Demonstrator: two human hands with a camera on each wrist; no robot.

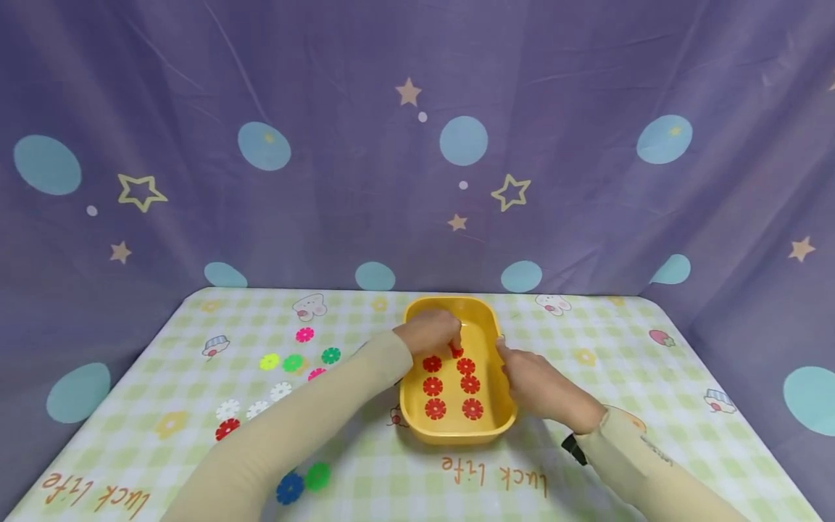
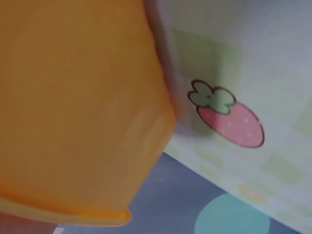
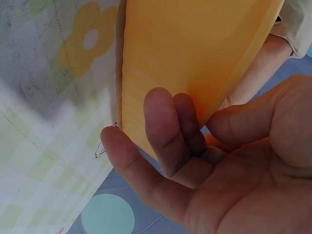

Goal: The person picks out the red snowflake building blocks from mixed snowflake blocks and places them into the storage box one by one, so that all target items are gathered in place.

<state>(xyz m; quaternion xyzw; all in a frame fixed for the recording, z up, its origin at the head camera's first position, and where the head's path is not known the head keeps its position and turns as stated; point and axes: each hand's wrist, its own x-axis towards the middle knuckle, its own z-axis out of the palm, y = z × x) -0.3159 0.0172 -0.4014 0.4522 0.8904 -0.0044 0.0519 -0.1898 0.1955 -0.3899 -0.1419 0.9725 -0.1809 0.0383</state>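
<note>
A yellow tray [image 1: 484, 428] stands on the table, with several red notched plastic discs [image 1: 470, 384] lying in two columns inside it. My left hand [image 1: 430, 330] reaches over the left rim, its fingertips pinching a red disc [image 1: 457, 351] low above the tray floor; the hand partly hides this disc. At the right side, my right hand [image 1: 536, 380] grips the tray's rim. In the right wrist view its thumb lies at the rim and its fingers curl by the outer wall [image 3: 175, 53]. The left wrist view shows mostly the tray's outer wall [image 2: 78, 107].
Left of the tray lie loose discs: pink [image 1: 304, 334], yellow [image 1: 269, 362], green [image 1: 293, 363], white [image 1: 281, 391] and red [image 1: 227, 429]. A blue disc [image 1: 290, 488] and a green disc [image 1: 317, 476] are near the front, beside my left sleeve. Purple curtain [image 1: 417, 239] hangs behind the table.
</note>
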